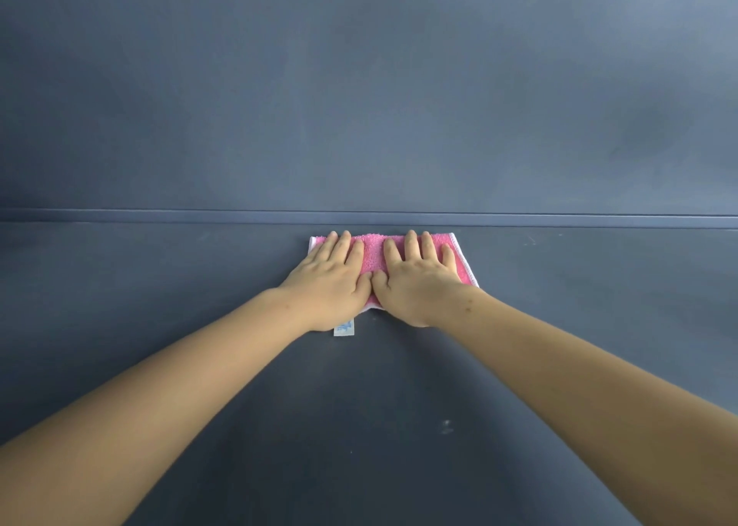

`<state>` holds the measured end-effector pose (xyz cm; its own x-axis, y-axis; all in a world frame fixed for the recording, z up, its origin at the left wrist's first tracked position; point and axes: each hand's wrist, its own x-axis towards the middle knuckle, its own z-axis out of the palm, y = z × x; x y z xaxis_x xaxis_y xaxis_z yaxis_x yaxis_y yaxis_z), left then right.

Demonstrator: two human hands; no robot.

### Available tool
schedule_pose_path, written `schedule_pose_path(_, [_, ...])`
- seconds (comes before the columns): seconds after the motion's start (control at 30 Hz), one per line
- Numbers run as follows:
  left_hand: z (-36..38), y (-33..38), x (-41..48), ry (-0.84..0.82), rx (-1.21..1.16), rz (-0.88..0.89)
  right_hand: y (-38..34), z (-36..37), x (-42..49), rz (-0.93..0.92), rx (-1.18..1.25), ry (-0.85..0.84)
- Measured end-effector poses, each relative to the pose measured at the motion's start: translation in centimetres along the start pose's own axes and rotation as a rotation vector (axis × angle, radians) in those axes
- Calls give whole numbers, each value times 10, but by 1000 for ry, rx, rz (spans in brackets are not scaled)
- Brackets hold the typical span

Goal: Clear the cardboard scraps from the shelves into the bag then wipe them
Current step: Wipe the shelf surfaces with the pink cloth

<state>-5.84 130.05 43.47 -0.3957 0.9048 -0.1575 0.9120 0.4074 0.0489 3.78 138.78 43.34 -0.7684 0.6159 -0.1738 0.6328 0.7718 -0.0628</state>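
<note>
A pink cloth with a white stitched border lies flat on the dark grey shelf, close to the back wall. My left hand presses flat on its left part, fingers spread a little. Beside it, thumbs touching, my right hand presses flat on the cloth's right part. A small white and blue label sticks out from under my left wrist. No cardboard scraps or bag are in view.
The back wall rises right behind the cloth, with a raised ridge along its foot. A few pale specks and a smudge mark the shelf near me. Bare shelf stretches to both sides.
</note>
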Motion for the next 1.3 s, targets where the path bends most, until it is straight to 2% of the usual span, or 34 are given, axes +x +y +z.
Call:
schedule_pose_path(0.3, [-4, -2, 15, 13, -26, -29, 3, -3, 17, -8, 27, 5])
schedule_pose_path(0.67, [-1, -6, 28, 154, -12, -15, 6, -2, 29, -51, 20, 28])
schedule_pose_path(1.3, [-1, -7, 31, 168, -32, 8, 4, -2, 30, 8, 26, 68])
